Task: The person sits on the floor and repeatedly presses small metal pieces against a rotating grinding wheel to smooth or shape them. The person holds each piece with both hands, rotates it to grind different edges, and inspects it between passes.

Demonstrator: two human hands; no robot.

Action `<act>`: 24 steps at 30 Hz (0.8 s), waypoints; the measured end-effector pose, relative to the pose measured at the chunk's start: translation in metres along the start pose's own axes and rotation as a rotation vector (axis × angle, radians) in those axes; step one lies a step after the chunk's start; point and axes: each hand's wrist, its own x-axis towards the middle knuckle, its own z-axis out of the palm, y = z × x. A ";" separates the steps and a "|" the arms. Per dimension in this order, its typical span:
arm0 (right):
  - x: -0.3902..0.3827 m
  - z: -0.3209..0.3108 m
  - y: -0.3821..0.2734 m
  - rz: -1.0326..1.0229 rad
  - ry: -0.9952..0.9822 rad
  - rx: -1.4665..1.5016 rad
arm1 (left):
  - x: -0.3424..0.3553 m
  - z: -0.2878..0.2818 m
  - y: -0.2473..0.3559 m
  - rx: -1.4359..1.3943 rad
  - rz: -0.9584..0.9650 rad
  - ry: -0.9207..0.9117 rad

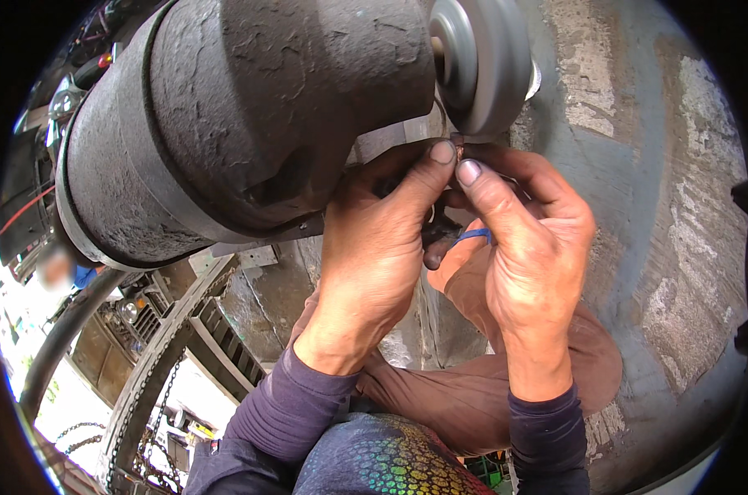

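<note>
Left hand (372,247) and right hand (532,247) are pinching a small piece (459,152) at the wheel's (499,70) six o'clock, seemingly grinding it; the next pass is needing steady pressure.

Dark housing (250,99): bars the way above and left of the left hand (376,235).
Grey wheel (499,70): blocks space just beyond both hands.
Trousered leg (444,404): crosses underneath.
Right side: room to pass beside the right hand (535,235).
</note>
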 end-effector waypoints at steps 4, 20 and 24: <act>0.005 0.001 0.002 -0.037 -0.008 0.013 | 0.005 0.000 -0.002 0.029 0.017 -0.007; 0.005 -0.002 0.002 -0.054 -0.010 0.011 | 0.004 0.003 0.003 0.027 0.034 -0.026; 0.005 -0.002 0.003 -0.062 -0.004 0.018 | 0.004 0.003 0.003 0.033 0.020 -0.031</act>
